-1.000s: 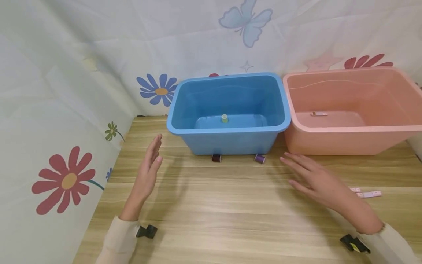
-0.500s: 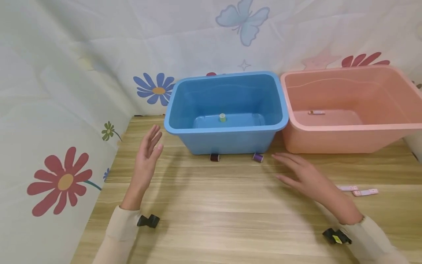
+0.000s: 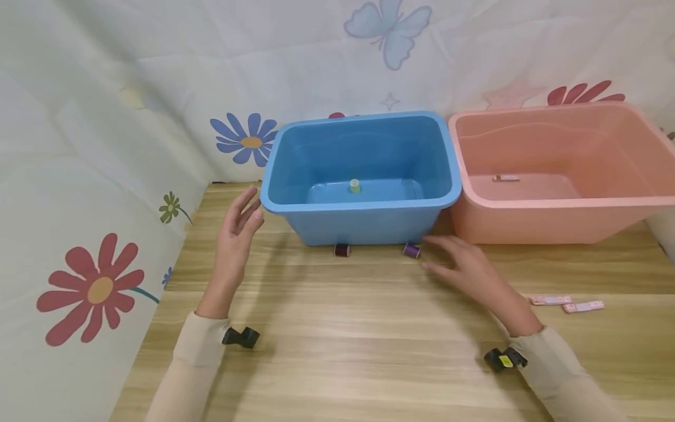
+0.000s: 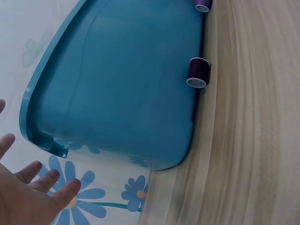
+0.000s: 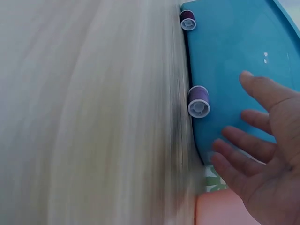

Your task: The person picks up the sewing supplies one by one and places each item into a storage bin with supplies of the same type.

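A purple thread spool [image 3: 412, 251] and a dark maroon thread spool [image 3: 341, 251] lie on their sides along the front foot of the blue tub [image 3: 364, 225]. Just right of the purple spool is my right hand [image 3: 464, 266], fingers spread and holding nothing; the right wrist view shows a gap between its fingers and the purple spool [image 5: 198, 101]. My left hand [image 3: 234, 243] is raised beside the blue tub's left end, fingers relaxed, nothing in it. Inside the blue tub stands a pale green spool [image 3: 355, 186].
A pink tub [image 3: 532, 223] stands against the blue tub's right side, with a small pinkish strip [image 3: 506, 178] on its floor. Two folded pink-and-white strips [image 3: 582, 306] lie on the wooden table [image 3: 369, 351] right of my right forearm. A printed cloth [image 3: 295, 53] hangs behind.
My right hand has moved left toward the purple spool, uncovering the folded strips. My left hand has risen slightly along the blue tub's side. The spools and tubs have stayed put.
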The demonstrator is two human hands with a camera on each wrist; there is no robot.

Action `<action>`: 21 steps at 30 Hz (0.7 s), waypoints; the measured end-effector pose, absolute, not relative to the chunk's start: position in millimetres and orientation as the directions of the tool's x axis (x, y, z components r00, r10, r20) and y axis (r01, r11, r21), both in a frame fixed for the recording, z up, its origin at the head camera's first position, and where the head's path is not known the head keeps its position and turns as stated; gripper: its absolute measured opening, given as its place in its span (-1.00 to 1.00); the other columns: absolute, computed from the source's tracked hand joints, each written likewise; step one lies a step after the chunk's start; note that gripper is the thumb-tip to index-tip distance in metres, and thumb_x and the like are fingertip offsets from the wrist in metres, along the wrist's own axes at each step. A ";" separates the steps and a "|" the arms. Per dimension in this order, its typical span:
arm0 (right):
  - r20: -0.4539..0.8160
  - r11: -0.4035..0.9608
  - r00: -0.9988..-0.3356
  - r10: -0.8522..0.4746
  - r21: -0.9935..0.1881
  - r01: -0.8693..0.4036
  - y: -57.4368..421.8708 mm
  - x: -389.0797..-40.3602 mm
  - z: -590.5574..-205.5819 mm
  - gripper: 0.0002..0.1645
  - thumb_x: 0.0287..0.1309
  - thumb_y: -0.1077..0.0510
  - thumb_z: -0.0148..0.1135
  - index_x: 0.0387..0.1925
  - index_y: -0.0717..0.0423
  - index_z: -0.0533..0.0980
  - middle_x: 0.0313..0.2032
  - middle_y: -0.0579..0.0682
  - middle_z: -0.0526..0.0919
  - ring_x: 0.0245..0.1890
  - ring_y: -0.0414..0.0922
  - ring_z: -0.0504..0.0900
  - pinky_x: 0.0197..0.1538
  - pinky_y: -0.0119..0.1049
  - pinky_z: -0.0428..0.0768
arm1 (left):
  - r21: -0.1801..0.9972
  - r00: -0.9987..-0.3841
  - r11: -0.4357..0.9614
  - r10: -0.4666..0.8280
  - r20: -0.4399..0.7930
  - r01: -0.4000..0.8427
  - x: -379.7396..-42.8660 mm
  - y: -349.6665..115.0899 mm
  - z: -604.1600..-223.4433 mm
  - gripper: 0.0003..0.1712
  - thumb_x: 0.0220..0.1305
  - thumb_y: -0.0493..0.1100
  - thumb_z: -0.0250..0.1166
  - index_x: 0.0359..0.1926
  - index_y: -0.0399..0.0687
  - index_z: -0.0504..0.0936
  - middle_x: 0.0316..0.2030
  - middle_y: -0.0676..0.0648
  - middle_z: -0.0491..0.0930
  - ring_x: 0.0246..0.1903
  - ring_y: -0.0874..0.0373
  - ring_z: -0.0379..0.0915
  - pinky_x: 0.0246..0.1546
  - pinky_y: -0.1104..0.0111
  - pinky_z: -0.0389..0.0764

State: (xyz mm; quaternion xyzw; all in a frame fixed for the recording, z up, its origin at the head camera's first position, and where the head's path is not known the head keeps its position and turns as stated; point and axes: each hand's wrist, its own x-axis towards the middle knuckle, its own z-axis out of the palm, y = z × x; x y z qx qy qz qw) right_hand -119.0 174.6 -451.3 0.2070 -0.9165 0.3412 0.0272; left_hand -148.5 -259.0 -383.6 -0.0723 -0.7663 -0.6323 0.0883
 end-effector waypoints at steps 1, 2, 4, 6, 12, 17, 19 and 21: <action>0.192 0.680 -0.918 -0.348 -0.622 -0.388 173.4 -120.9 -451.9 -0.40 0.27 -0.01 0.39 0.27 0.13 0.52 0.17 0.19 0.62 0.18 0.20 0.56 0.20 0.18 0.48 | 0.957 -0.974 0.182 -0.001 0.229 0.225 -150.6 -258.2 -383.0 -0.36 0.52 -0.03 0.17 0.53 0.09 0.26 0.51 -0.01 0.20 0.46 -0.01 0.19 0.39 0.09 0.32; 0.193 0.680 -0.923 -0.333 -0.628 -0.377 172.3 -122.9 -453.5 -0.41 0.26 -0.01 0.41 0.24 0.14 0.54 0.15 0.19 0.64 0.17 0.18 0.57 0.19 0.17 0.48 | 0.959 -0.974 0.175 -0.002 0.225 0.221 -152.7 -257.6 -382.5 -0.36 0.52 -0.02 0.17 0.53 0.11 0.27 0.51 -0.01 0.20 0.45 0.00 0.21 0.39 0.04 0.31; 0.194 0.673 -0.933 -0.303 -0.650 -0.354 170.4 -125.8 -456.5 -0.44 0.23 0.01 0.43 0.19 0.16 0.57 0.11 0.18 0.66 0.14 0.16 0.60 0.17 0.14 0.50 | 0.963 -0.976 0.163 -0.009 0.217 0.213 -157.2 -256.6 -381.4 -0.36 0.51 -0.01 0.19 0.53 0.14 0.27 0.51 -0.03 0.20 0.43 -0.01 0.24 0.37 -0.04 0.30; 0.192 0.656 -0.942 -0.275 -0.679 -0.330 168.4 -128.0 -459.2 -0.47 0.21 0.01 0.45 0.15 0.16 0.60 0.07 0.18 0.69 0.10 0.14 0.63 0.14 0.12 0.53 | 0.970 -0.978 0.140 -0.023 0.206 0.201 -162.5 -256.9 -381.1 -0.35 0.49 -0.01 0.22 0.52 0.16 0.29 0.51 -0.03 0.22 0.41 -0.02 0.27 0.36 -0.11 0.30; 0.147 0.618 -0.967 -0.210 -0.746 -0.248 161.0 -132.8 -464.8 -0.53 0.20 0.03 0.46 0.07 0.18 0.64 0.01 0.19 0.71 -0.01 0.11 0.72 0.03 0.06 0.63 | 0.982 -0.982 -0.004 0.001 0.190 0.190 -177.9 -256.6 -379.9 -0.36 0.53 -0.02 0.14 0.54 0.10 0.24 0.50 -0.07 0.21 0.43 -0.02 0.22 0.39 -0.11 0.24; 0.115 0.615 -0.981 -0.158 -0.766 -0.189 154.2 -133.7 -468.3 -0.58 0.19 0.07 0.47 0.02 0.19 0.67 -0.03 0.17 0.73 -0.08 0.06 0.73 -0.07 -0.02 0.66 | 0.979 -0.982 -0.105 0.054 0.181 0.175 -184.4 -254.7 -383.5 -0.36 0.56 -0.02 0.07 0.55 0.03 0.19 0.51 -0.08 0.19 0.43 -0.03 0.18 0.38 -0.05 0.24; 0.109 0.614 -0.985 -0.135 -0.771 -0.169 151.6 -133.6 -469.5 -0.60 0.18 0.08 0.48 0.01 0.19 0.68 -0.04 0.16 0.74 -0.10 0.05 0.73 -0.09 -0.05 0.65 | 0.978 -0.982 -0.118 0.064 0.178 0.169 -186.6 -253.2 -385.3 -0.36 0.55 -0.03 0.09 0.55 0.00 0.19 0.50 -0.08 0.20 0.40 -0.04 0.22 0.33 0.06 0.35; 0.103 0.609 -0.988 -0.117 -0.778 -0.153 149.2 -133.3 -470.5 -0.60 0.17 0.10 0.49 0.00 0.20 0.69 -0.04 0.16 0.74 -0.11 0.04 0.73 -0.10 -0.07 0.65 | 0.977 -0.982 -0.133 0.067 0.175 0.165 -188.3 -250.8 -387.1 -0.36 0.55 -0.05 0.10 0.54 -0.01 0.18 0.48 -0.09 0.21 0.36 -0.07 0.26 0.24 0.19 0.45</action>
